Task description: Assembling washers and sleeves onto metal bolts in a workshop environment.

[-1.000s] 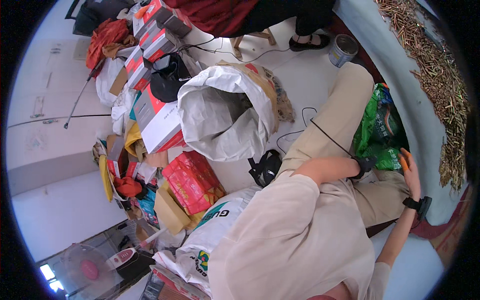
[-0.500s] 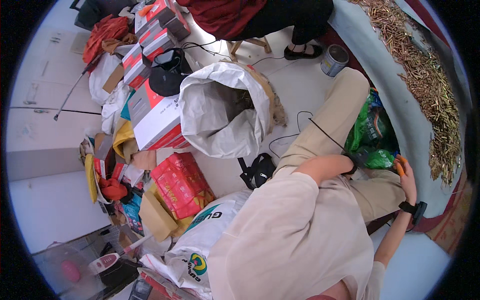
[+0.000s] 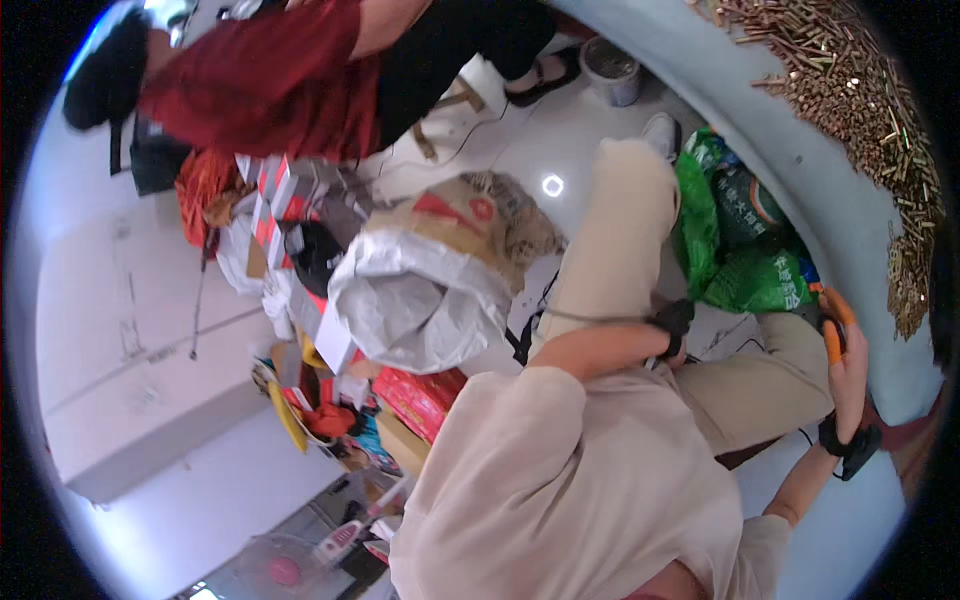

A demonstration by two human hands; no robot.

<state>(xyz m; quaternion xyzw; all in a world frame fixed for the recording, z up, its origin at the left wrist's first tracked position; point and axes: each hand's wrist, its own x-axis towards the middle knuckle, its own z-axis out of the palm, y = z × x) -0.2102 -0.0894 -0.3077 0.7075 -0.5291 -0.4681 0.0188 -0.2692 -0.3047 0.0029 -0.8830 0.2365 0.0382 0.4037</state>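
Observation:
My right hand [image 3: 848,362] is beside the rim of the grey cloth surface [image 3: 850,262], with orange covers on some fingers. Those fingers are stretched out and apart, and I see nothing held between them. Just left of its fingertips lies a green plastic bag [image 3: 760,280], next to a dark printed bag [image 3: 745,205]. My left hand [image 3: 678,350] rests low over my lap; a black wrist device [image 3: 675,318] and the forearm hide its fingers. A long heap of small, slim brass-coloured metal pieces [image 3: 870,120] lies on the grey cloth.
A large white-lined sack [image 3: 425,310] stands open at centre left. Beyond it a person in a dark red top [image 3: 270,85] leans by a wooden stool [image 3: 460,100]. A metal can [image 3: 610,75] stands on the floor. Cartons, a red package [image 3: 420,395] and clothes crowd the left.
The whole view has shifted and turned, so more of the other person shows. My right hand's orange-covered fingers have spread further apart. My left hand remains low near my lap.

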